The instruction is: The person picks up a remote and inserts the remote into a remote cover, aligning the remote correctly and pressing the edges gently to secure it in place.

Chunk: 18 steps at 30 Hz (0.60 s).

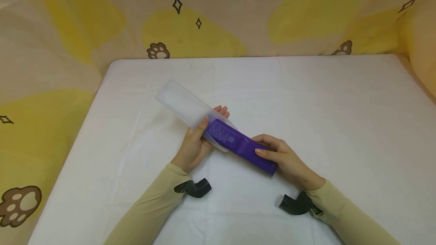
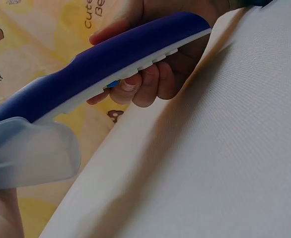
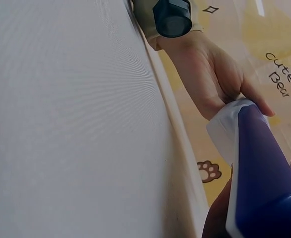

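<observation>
A long purple-and-white device (image 1: 243, 144) lies slantwise between both hands, its left end inside a translucent sleeve (image 1: 182, 103). My left hand (image 1: 195, 143) holds the sleeve from below, thumb on top near its mouth, fingertips showing past the far edge. At the device's near right end, my right hand (image 1: 284, 158) grips the bare purple part, thumb on top. In the left wrist view, the white underside of the device (image 2: 125, 49) shows raised ridges along its edge and a small blue spot beside the curled right fingers (image 2: 150, 82). Small print covers part of the purple face.
A white-covered table (image 1: 334, 105) lies beneath the hands. Behind it hangs a yellow and beige cloth (image 1: 255, 18) with paw prints, which also runs along the left side. Black wrist devices (image 1: 296, 204) sit on both sleeved forearms.
</observation>
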{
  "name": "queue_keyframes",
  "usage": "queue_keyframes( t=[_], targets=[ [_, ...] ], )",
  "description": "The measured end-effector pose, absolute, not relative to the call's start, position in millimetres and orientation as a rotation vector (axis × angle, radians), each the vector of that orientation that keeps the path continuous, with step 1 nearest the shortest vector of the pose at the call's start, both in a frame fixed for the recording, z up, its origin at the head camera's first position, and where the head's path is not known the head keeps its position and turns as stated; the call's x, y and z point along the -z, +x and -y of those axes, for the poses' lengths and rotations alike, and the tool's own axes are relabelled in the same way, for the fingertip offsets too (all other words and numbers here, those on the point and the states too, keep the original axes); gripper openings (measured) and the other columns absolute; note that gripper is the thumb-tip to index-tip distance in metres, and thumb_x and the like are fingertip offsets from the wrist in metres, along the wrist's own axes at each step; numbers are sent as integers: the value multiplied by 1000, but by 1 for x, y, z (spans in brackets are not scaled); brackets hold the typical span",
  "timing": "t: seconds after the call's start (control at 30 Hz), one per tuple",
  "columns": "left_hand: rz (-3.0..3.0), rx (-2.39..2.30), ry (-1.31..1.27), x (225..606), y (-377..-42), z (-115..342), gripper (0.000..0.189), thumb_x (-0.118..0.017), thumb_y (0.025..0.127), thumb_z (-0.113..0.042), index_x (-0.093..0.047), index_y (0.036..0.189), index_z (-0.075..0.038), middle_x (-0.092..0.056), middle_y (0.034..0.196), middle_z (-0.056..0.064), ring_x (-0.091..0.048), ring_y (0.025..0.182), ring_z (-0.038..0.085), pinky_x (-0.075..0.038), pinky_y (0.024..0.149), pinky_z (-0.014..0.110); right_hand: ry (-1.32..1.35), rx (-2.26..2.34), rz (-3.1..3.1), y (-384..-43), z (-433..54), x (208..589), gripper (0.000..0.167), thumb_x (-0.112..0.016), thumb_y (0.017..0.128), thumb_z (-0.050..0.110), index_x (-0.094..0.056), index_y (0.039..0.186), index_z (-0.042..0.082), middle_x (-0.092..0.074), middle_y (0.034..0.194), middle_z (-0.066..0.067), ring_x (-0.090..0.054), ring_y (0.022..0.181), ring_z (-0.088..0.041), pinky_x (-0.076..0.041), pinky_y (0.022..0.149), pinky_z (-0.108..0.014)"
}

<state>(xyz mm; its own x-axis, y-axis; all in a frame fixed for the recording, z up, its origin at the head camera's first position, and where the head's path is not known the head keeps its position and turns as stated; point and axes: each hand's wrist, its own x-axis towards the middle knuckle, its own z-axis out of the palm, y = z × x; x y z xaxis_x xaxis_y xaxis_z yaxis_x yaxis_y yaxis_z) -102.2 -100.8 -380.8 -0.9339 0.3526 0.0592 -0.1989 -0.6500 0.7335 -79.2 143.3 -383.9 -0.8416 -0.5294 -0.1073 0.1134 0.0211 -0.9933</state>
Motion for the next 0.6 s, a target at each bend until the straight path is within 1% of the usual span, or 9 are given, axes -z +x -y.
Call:
queue_keyframes(
  t=[0.2,0.3,0.6],
  targets=[
    [-1111,-2589,291,381,-102,100,73,-57,94,-33,-22,144,7,-28,149,20,-34,135,25,-24,112,35,-414,1915,-1811,-77,-140,385,20,-53,93,7,-59,112,5,-63,99,-3,-57,85,-13,-49,72,-24],
    [-1109,-2576,311,381,-101,100,75,-58,93,-34,-22,144,8,-28,149,21,-33,136,25,-24,112,36,-412,1936,-1790,-76,-139,385,20,-53,93,5,-60,111,11,-63,99,-2,-57,84,-13,-49,72,-24],
    [-1116,-2541,341,380,-101,99,76,-59,93,-35,-22,144,8,-27,150,20,-31,137,25,-23,112,37,-384,1960,-1768,-73,-136,383,19,-52,93,7,-61,109,13,-63,99,-2,-57,85,-14,-48,73,-25]
  ],
)
